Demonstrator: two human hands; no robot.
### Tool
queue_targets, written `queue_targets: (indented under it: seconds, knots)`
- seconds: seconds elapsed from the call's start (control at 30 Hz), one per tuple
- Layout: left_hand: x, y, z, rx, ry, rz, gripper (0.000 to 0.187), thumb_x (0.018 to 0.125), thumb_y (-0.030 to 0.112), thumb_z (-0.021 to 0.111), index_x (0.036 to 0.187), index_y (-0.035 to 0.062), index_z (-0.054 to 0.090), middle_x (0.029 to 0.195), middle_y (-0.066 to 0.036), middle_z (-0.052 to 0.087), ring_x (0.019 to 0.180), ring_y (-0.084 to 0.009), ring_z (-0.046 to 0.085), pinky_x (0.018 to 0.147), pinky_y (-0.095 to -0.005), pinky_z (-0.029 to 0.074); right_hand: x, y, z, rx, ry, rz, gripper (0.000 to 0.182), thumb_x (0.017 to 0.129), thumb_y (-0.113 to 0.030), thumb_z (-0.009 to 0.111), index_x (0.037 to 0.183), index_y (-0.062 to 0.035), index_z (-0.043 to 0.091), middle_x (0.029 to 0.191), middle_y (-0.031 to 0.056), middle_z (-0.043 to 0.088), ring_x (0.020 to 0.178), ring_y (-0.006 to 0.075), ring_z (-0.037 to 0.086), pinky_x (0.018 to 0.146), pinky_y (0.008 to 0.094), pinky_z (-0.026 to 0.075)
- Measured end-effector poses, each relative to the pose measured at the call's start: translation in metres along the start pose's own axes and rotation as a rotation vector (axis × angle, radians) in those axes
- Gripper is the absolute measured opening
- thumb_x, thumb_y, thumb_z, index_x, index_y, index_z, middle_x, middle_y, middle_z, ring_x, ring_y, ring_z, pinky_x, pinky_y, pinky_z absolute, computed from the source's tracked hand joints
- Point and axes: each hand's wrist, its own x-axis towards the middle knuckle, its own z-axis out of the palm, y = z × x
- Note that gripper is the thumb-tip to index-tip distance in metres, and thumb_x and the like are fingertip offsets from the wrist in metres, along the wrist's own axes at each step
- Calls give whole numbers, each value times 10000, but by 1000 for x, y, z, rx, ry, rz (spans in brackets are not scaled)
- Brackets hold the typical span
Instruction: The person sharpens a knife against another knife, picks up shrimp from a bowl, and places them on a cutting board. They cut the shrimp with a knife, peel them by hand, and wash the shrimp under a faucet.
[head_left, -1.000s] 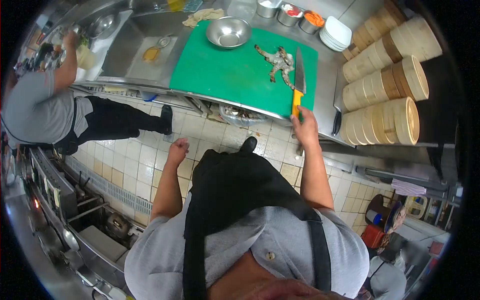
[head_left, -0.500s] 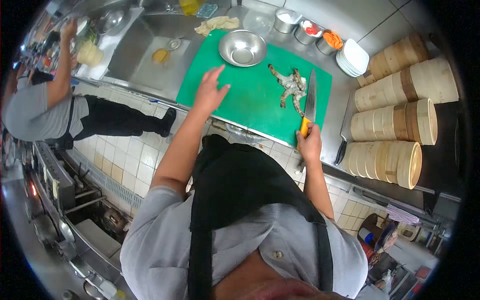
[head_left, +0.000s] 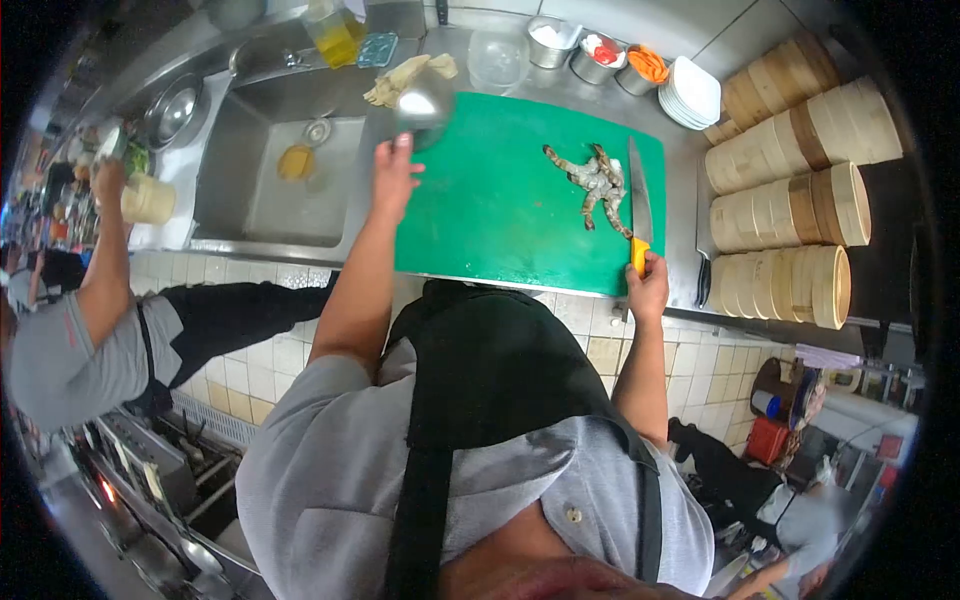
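Note:
My left hand has its fingers at the near rim of a metal bowl, gripping it. The bowl is tilted and slightly blurred over the left end of the green cutting board. At the board's right side, my right hand is closed round the yellow handle of a knife, whose blade lies flat, pointing away from me. Just left of the blade, several peeled raw shrimp with tails on lie in a small pile.
A sink with a yellow sponge is at left. Behind the board are a cloth, metal tubs and stacked white plates. Bamboo steamers line the right. Another person works at left; one is behind.
My left hand has taken hold of the bowl and moved it left, tilting it. My right hand stays on the knife handle. The view has shifted, and a person appears at lower right.

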Motion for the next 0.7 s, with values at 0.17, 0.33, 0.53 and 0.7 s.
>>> queue_targets:
  seconds: [0.17, 0.33, 0.53, 0.7]
  knots:
    - [20, -16, -93, -616, -73, -220, 817, 968, 739, 457, 1418, 58, 430, 1211, -184, 635, 905, -233, 672, 723, -329, 530, -2, -8, 7, -31, 46, 60, 422, 827, -169, 767, 1202, -51, 612, 987, 122, 664, 901, 279, 661, 835, 398, 530]
    - [51, -49, -166, -744, -67, -396, 831, 945, 752, 490, 1407, 64, 435, 1224, -184, 623, 908, -240, 659, 742, -342, 529, 6, 3, 15, -96, 55, 80, 466, 856, -174, 760, 1254, 16, 606, 1028, 119, 704, 898, 220, 674, 834, 357, 535]
    - [22, -23, -132, -230, 128, -8, 493, 974, 455, 684, 1221, 49, 555, 1088, -110, 633, 837, -172, 643, 618, -316, 510, 9, -6, 18, -103, 62, 140, 482, 851, -262, 740, 1244, -2, 638, 1042, 136, 717, 933, 250, 689, 861, 369, 534]
    - [41, -14, -80, 188, -41, 157, 390, 917, 306, 785, 1155, 46, 618, 1061, -93, 649, 874, -148, 655, 664, -313, 534, 11, -6, 16, -50, 40, 190, 541, 819, -306, 751, 1273, -35, 636, 1132, 178, 722, 1023, 314, 705, 916, 402, 535]
